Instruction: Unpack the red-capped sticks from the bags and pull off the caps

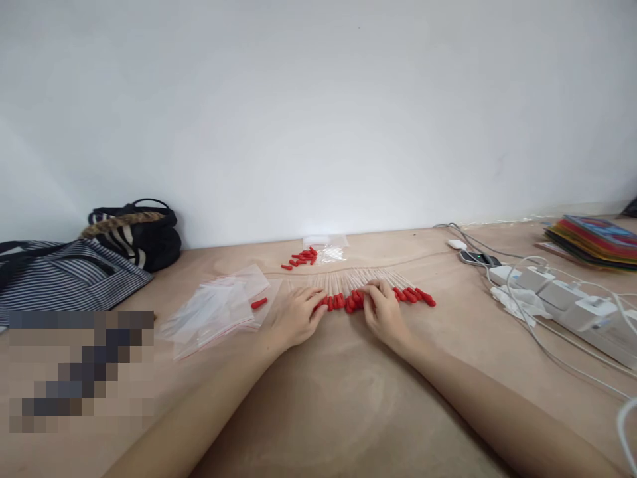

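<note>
Red-ended thin white sticks (339, 301) lie side by side in a loose fan at the centre of the frame, red ends nearest the viewer, on the light-brown tabletop (318, 405). Left hand (297, 317) rests palm down over the fan's left end, fingers bent together; right hand (384, 309) arches over its right half, fingers curled at the red ends. Cannot tell whether either pinches a stick. Main risk, as judged: sticks skewing or riding over one another, since the red ends bunch beneath the fingers while the white ends splay freely. Uneven inward pressure could cause it. Outermost sticks, right of the right hand, might roll off line if knocked by the wrist. A leftward sweep could drag the translucent flat plastic bags (213, 312) and the single red club-shaped piece (259, 303) beside the left hand, mixing that stray into the row.
</note>
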Motion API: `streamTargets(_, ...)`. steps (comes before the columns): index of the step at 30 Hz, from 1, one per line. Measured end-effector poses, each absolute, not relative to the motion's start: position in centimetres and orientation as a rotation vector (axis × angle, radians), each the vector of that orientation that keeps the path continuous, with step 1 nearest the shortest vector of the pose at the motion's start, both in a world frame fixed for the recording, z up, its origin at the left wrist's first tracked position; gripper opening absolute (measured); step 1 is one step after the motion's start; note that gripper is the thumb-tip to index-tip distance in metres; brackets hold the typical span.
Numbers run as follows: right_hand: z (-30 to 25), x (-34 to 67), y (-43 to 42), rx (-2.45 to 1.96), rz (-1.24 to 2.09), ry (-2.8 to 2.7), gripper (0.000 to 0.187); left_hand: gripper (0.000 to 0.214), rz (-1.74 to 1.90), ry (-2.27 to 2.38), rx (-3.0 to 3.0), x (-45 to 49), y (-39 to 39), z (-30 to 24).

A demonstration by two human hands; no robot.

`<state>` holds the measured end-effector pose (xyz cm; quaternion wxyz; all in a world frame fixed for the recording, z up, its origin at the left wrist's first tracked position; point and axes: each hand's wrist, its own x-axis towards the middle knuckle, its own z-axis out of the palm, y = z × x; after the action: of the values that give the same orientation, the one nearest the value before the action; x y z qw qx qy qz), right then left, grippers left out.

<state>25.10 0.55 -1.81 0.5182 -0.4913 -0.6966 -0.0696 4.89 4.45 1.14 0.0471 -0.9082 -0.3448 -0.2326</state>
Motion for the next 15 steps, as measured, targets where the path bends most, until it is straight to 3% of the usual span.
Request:
streamTargets(5,-1.8,24.8,2.6,-1.218,-0.185,-1.585,0.029,0.037,-0.409,-0.946,-2.86,8.3,5.6,1.2)
streamTargets(15,-1.5,21.0,2.3,-1.579,-0.381,-1.907,0.028,0.035,-0.328,-0.957,-2.836,7.7,6.4,0.9)
